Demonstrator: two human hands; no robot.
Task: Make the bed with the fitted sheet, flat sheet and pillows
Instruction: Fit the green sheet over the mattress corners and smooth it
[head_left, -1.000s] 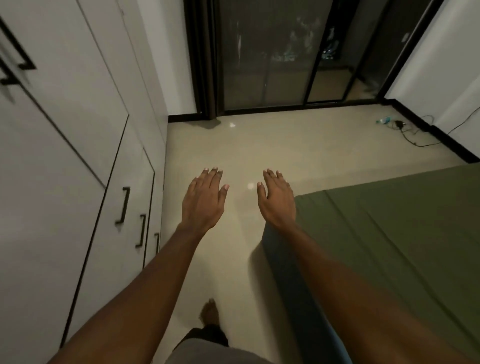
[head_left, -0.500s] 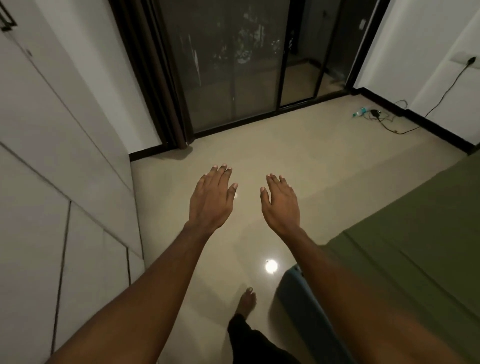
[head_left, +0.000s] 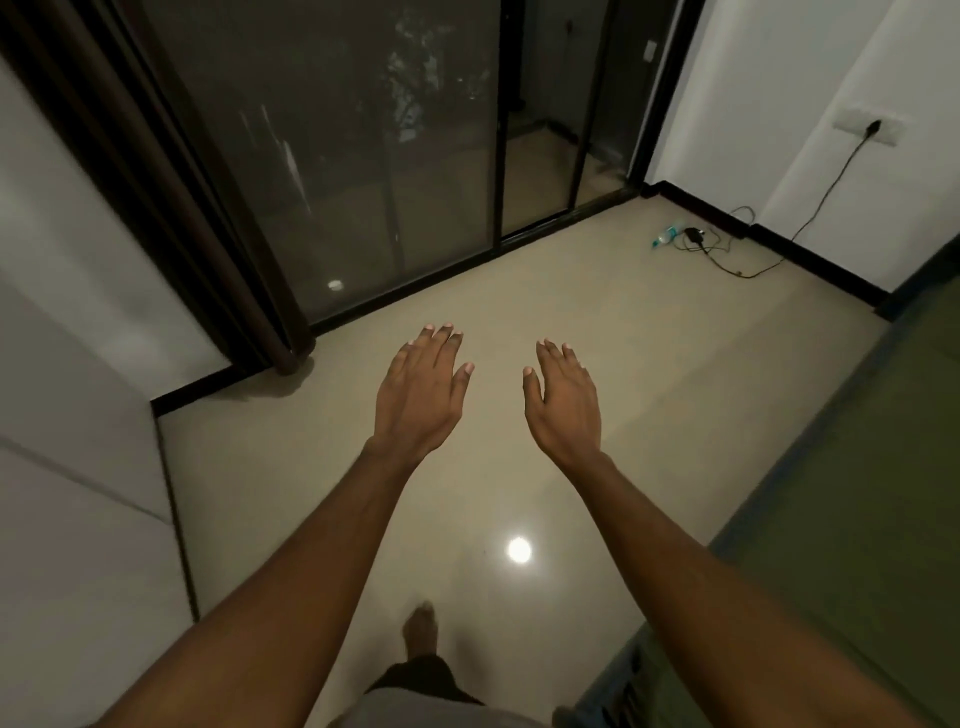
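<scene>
We stand on a beige tiled floor (head_left: 675, 374) facing dark glass sliding doors (head_left: 363, 156), with a brown curtain (head_left: 171, 208) bunched at their left. The bed (head_left: 613, 691), covered by a green sheet (head_left: 857, 519), fills the right edge of our view. Our left hand (head_left: 421, 400) and right hand (head_left: 563, 405) are stretched out above the floor, palms down, fingers straight, holding nothing. A bare foot (head_left: 421, 631) shows below. A cable (head_left: 727, 260) and small bottle (head_left: 662, 239) lie by the far wall.
</scene>
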